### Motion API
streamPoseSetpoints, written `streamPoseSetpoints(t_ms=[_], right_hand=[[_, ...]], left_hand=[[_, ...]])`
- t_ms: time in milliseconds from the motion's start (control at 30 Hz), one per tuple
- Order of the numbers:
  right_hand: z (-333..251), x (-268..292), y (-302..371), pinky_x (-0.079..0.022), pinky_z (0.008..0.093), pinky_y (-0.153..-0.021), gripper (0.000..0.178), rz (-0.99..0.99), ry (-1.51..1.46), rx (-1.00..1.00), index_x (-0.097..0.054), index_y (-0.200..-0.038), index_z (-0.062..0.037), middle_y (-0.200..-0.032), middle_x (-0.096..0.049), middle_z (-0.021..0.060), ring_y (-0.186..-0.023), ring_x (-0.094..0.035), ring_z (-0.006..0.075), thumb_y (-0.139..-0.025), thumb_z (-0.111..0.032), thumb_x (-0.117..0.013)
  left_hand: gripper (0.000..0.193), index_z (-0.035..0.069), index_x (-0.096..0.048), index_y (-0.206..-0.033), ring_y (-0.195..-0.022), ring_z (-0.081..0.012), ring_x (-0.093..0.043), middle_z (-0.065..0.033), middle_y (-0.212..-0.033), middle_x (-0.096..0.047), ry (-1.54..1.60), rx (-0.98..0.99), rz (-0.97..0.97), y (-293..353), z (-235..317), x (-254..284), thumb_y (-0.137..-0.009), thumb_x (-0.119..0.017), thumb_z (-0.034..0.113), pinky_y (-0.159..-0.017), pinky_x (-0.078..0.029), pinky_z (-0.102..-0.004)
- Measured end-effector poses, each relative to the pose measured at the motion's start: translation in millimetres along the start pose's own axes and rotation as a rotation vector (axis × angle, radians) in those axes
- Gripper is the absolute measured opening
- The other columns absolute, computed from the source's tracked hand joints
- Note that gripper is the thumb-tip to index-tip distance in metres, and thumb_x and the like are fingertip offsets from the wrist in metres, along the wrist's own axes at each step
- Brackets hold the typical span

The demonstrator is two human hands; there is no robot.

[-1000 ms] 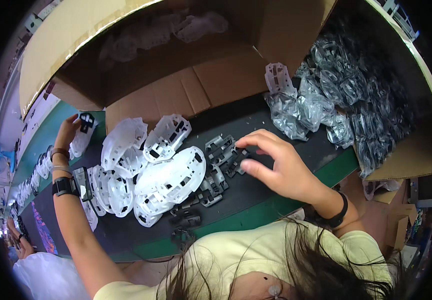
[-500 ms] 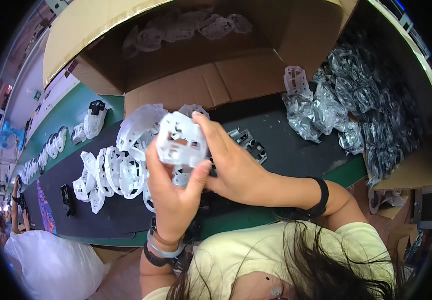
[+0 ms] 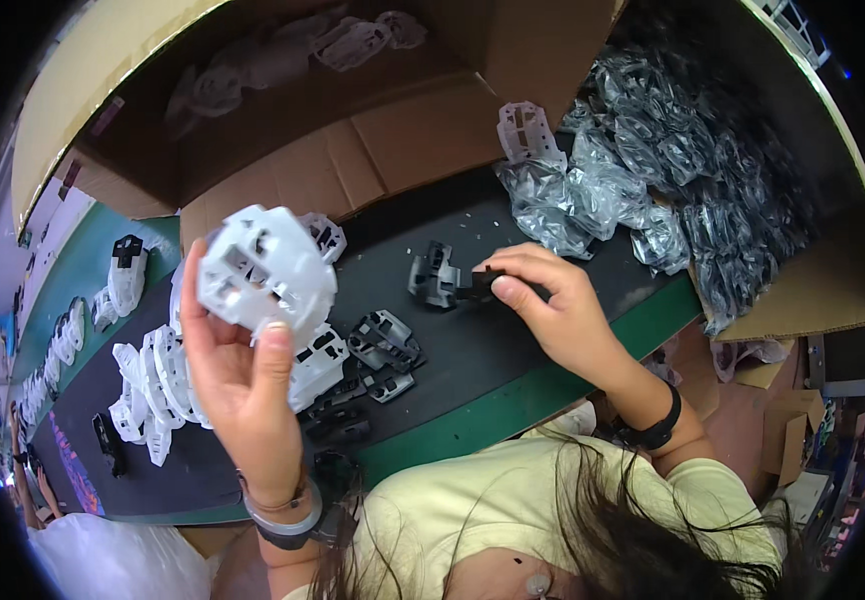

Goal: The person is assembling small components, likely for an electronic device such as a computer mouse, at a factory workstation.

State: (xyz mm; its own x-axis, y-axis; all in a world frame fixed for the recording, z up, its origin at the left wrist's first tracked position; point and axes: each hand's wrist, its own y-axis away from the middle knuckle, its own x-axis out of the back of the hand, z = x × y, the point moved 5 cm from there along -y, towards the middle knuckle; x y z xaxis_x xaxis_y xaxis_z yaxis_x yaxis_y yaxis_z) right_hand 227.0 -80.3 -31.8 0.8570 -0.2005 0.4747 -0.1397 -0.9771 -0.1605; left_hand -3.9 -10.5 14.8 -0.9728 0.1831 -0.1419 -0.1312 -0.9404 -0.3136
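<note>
My left hand (image 3: 243, 375) is closed round a white plastic shell (image 3: 268, 265) with cut-out openings, raised above the black mat (image 3: 473, 370). Off to the right, my right hand (image 3: 558, 310) pinches a small black plastic part (image 3: 480, 286) between thumb and fingers. Just left of that part sits another black moulded piece (image 3: 437, 275); whether the two touch, I cannot tell. Between my hands, several black frames (image 3: 385, 345) lie near the mat's front. A row of white shells (image 3: 158, 380) stands left of my left hand, partly hidden behind it.
An open cardboard box (image 3: 353, 160) with white shells inside stands at the back. Another box (image 3: 803, 310) at right holds many parts in clear bags (image 3: 693, 170). A white plastic bag (image 3: 118, 560) bulges at lower left. Another person's hands (image 3: 38, 485) show at far left.
My right hand has let go of the white shell and moved right to a black part, which it now grips. My left hand keeps the shell, further left. The whole view has shifted.
</note>
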Motion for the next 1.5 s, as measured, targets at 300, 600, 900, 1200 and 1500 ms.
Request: streamPoseSetpoints(t_ms=[300, 600, 900, 1200, 1500], right_hand=[[-78.6, -38.0, -51.5, -0.046, 0.0198, -0.068, 0.018, -0.103, -0.825, 0.016, -0.062, -0.099, 0.0029, -0.09, -0.064, 0.0052, -0.077, -0.056, 0.0061, -0.086, -0.009, -0.058], [-126.4, -46.0, -52.3, -0.038, 0.0462, -0.089, 0.036, -0.079, 0.322, 0.783, -0.062, -0.097, -0.0133, -0.1, -0.045, 0.0051, -0.102, -0.044, 0.0239, -0.062, -0.011, -0.071], [-85.2, -37.0, -49.5, -0.046, 0.0219, -0.059, 0.034, 0.027, -0.267, 0.354, -0.063, -0.105, -0.0052, -0.086, -0.053, 0.0064, -0.072, -0.054, 0.0121, -0.072, 0.0, -0.069], [-83.0, -31.5, -67.3, -0.046, 0.0174, -0.065, 0.035, -0.257, -0.566, 0.015, -0.055, -0.096, 0.0019, -0.084, -0.049, 0.0003, -0.076, -0.049, 0.0066, -0.067, 0.001, -0.075], [-54.4, -39.7, -63.2, -0.046, 0.0168, -0.055, 0.041, -0.338, -0.514, -0.242, -0.05, -0.092, -0.0017, -0.079, -0.047, -0.0001, -0.068, -0.053, 0.0047, -0.062, 0.002, -0.079]], left_hand=[[0.067, -0.005, -0.024, -0.135, -0.117, -0.0226, -0.044, -0.016, -0.127, -0.042, 0.092, 0.089, -0.307, 3.3, -7.0, -20.0, -0.073, -0.048, 0.003, -0.1, -0.031, -0.0337], [0.085, -0.008, -0.017, -0.137, -0.125, -0.0262, -0.035, -0.0182, -0.134, -0.035, 0.198, 0.135, -0.277, 1.6, -14.6, -14.9, -0.077, -0.055, 0.039, -0.104, -0.023, -0.0356], [0.077, -0.005, -0.014, -0.139, -0.114, -0.0224, -0.045, -0.0176, -0.126, -0.043, 0.186, 0.128, -0.211, 1.4, -17.2, -15.3, -0.08, -0.06, 0.012, -0.099, -0.032, -0.0329], [0.068, -0.006, -0.033, -0.132, -0.108, -0.0194, -0.048, -0.0142, -0.119, -0.048, 0.1, 0.078, -0.249, 4.4, -22.3, -13.1, -0.077, -0.065, 0.017, -0.095, -0.035, -0.031], [0.054, -0.002, -0.038, -0.125, -0.102, -0.0169, -0.051, -0.0104, -0.113, -0.051, 0.278, 0.177, -0.148, 10.4, -30.4, -17.2, -0.077, -0.063, 0.004, -0.091, -0.039, -0.031]])
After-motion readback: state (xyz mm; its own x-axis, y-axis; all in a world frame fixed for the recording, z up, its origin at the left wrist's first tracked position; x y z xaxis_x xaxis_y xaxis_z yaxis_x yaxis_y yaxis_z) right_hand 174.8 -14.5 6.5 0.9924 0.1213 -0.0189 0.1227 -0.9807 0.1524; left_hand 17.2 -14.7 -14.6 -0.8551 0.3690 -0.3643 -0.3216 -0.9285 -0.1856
